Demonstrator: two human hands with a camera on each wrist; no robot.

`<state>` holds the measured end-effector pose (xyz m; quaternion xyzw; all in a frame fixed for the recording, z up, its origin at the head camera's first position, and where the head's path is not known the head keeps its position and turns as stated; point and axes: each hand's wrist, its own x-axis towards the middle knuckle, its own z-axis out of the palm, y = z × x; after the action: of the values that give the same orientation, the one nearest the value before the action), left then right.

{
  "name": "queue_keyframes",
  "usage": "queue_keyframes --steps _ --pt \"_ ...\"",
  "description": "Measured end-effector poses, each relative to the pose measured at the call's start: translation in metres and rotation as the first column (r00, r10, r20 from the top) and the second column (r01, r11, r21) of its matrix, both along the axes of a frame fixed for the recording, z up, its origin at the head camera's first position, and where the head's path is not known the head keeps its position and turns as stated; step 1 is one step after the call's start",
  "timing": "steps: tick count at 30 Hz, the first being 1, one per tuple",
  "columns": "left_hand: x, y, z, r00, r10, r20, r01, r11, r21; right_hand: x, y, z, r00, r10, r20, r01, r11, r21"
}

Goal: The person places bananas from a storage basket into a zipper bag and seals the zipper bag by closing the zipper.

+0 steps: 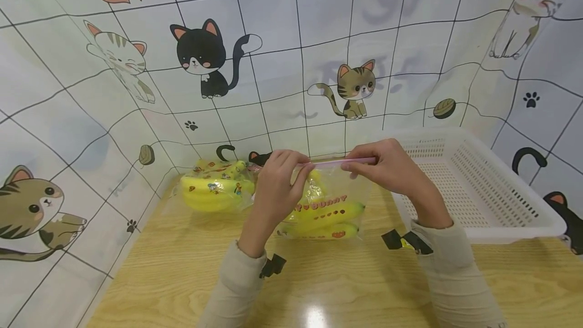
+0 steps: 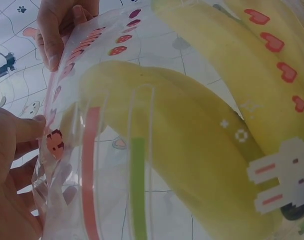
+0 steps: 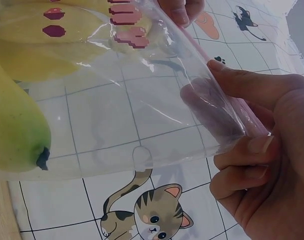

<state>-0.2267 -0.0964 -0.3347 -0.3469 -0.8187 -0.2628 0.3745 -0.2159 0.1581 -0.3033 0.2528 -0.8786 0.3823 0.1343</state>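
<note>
A clear printed zip bag (image 1: 352, 191) with a pink strip along its top edge stands upright on the table, with yellow bananas (image 1: 337, 211) inside. Near the middle of that strip, my left hand (image 1: 280, 181) pinches the edge between thumb and fingers. My right hand (image 1: 387, 168) grips the strip's right end, the thumb on one face and fingers on the other, as the right wrist view shows. Through the film, the left wrist view shows several bananas (image 2: 156, 115) and a printed bunny (image 2: 286, 175). Whether the seal is closed I cannot tell.
Left of the hands lies another printed clear bag (image 1: 214, 194) with yellow fruit in it. A white perforated plastic basket (image 1: 542, 224) stands on the right. The wood-patterned table (image 1: 337, 287) meets a cat-printed wall covering (image 1: 273, 65) behind and at the left.
</note>
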Motion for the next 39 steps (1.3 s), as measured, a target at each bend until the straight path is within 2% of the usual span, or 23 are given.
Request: queue_keyframes --steps 17,19,23,25,28,32,39 --pt "0.001 -0.002 0.000 1.000 0.012 -0.009 -0.012 1.000 -0.024 0.001 -0.003 -0.001 1.000 0.017 0.006 -0.017 1.000 -0.009" --pt "0.002 -0.002 0.002 0.999 0.019 -0.026 -0.020 0.999 -0.040 0.000 -0.003 -0.002 1.000 0.019 -0.017 -0.019 1.000 -0.010" --pt "0.001 -0.003 0.004 0.998 0.034 -0.059 -0.037 0.998 -0.055 -0.003 -0.003 -0.005 0.993 0.015 -0.115 -0.019 0.999 -0.029" --pt "-0.002 -0.004 0.004 0.997 0.041 -0.065 -0.044 0.998 -0.042 -0.004 -0.002 -0.006 0.986 0.002 -0.166 -0.010 0.999 -0.046" --pt "-0.008 -0.009 0.003 0.997 0.052 -0.061 -0.053 0.998 -0.017 -0.005 -0.001 -0.007 0.980 -0.017 -0.197 0.001 0.997 -0.081" --pt "-0.015 -0.020 0.003 0.998 0.063 -0.021 -0.063 0.998 0.000 -0.007 0.001 -0.007 0.975 -0.031 -0.220 0.008 0.995 -0.103" --pt "-0.020 -0.039 0.006 0.991 0.081 0.106 -0.078 0.997 -0.026 -0.008 0.004 -0.006 0.969 -0.078 -0.235 0.053 0.992 -0.112"
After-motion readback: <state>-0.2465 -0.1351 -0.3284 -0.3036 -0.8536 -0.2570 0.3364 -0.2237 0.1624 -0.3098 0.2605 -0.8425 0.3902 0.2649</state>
